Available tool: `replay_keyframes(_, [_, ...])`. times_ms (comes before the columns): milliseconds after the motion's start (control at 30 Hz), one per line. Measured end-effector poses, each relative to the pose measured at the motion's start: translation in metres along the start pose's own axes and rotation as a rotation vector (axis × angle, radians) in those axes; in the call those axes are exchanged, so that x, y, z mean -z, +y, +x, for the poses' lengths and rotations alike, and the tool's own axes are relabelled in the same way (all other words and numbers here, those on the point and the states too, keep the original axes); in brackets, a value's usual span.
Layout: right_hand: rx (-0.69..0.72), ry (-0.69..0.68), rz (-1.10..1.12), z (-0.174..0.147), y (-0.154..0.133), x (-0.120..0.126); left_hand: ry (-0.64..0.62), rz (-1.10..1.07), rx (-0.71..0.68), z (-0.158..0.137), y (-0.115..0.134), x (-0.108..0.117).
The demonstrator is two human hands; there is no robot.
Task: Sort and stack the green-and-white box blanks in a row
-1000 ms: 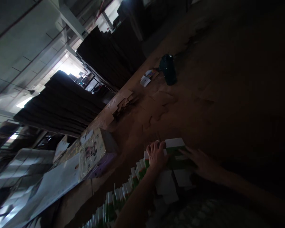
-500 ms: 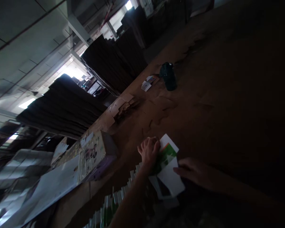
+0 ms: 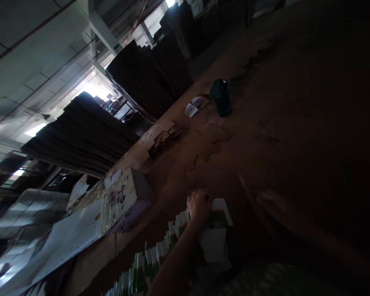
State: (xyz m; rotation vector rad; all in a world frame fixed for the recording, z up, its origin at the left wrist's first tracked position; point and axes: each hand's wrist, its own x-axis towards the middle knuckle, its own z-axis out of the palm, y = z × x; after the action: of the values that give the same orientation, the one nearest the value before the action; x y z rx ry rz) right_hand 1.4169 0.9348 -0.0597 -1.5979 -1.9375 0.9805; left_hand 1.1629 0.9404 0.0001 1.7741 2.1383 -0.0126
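My left hand (image 3: 200, 207) is closed on the top of a white and green folded carton (image 3: 216, 240), at the near end of a row of similar cartons. Its fingers curl over the carton's upper left edge. The row of white and green cartons (image 3: 156, 257) runs down to the lower left, partly behind my left forearm. To the right, apart from the carton, my right hand (image 3: 271, 201) is over the brown table. It is dark and smeared by motion, so its fingers and anything in them cannot be made out.
A dark teal jug (image 3: 221, 98) stands farther back on the brown table (image 3: 234, 148), beside some small printed papers (image 3: 193, 106). Torn cardboard pieces (image 3: 157, 137) lie along the far edge. A taped box (image 3: 125, 201) sits at left. Tall dark stacks (image 3: 80, 135) rise beyond the table.
My right hand has left the carton and moved right and slightly up. My left hand has shifted a little down and right with the carton, which now sits more upright against the row.
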Motion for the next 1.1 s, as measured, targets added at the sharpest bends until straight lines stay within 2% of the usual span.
replay_keyframes(67, [0.113,-0.111,-0.009,-0.007,-0.011,-0.034,0.01,-0.02,0.025,0.0,-0.001,0.0])
replay_keyframes(133, [0.173,-0.194,-0.042,-0.017,-0.009,-0.066,0.021,-0.023,0.038,0.0,0.0,-0.002])
replay_keyframes(233, [0.215,-0.196,-0.09,-0.028,0.01,-0.1,0.031,0.01,0.033,-0.002,0.002,-0.006])
replay_keyframes(367, [0.335,-0.08,-0.161,-0.032,0.029,-0.117,0.038,0.074,0.021,-0.003,0.004,-0.011])
replay_keyframes(433, [0.381,-0.024,-0.214,-0.032,0.028,-0.119,0.032,0.098,0.02,-0.004,0.004,-0.013])
replay_keyframes(533, [0.373,0.047,-0.306,-0.032,0.018,-0.117,0.032,0.11,-0.006,-0.005,0.006,-0.015])
replay_keyframes(600, [0.348,0.059,-0.356,-0.03,0.009,-0.113,0.023,0.096,-0.056,-0.007,0.008,-0.016])
replay_keyframes(667, [0.348,0.012,-0.362,-0.026,0.007,-0.102,-0.012,0.092,-0.121,-0.009,0.01,-0.018])
replay_keyframes(767, [0.365,-0.033,-0.32,-0.019,0.03,-0.07,-0.056,0.116,-0.156,-0.01,0.013,-0.022])
replay_keyframes(867, [0.304,0.139,-0.313,-0.016,0.071,-0.026,-0.053,0.12,-0.132,-0.009,0.015,-0.026])
replay_keyframes(933, [0.193,0.211,-0.316,-0.014,0.084,0.003,-0.064,0.1,-0.107,-0.008,0.016,-0.027])
replay_keyframes(1000, [0.085,0.121,-0.255,-0.008,0.068,0.026,-0.082,0.045,-0.081,-0.007,0.017,-0.022])
replay_keyframes(1067, [0.075,-0.069,-0.095,-0.001,0.021,0.041,-0.096,-0.06,-0.074,-0.005,0.017,-0.011])
replay_keyframes(1100, [0.124,-0.143,0.013,0.003,-0.01,0.044,-0.093,-0.119,-0.071,-0.005,0.016,-0.003])
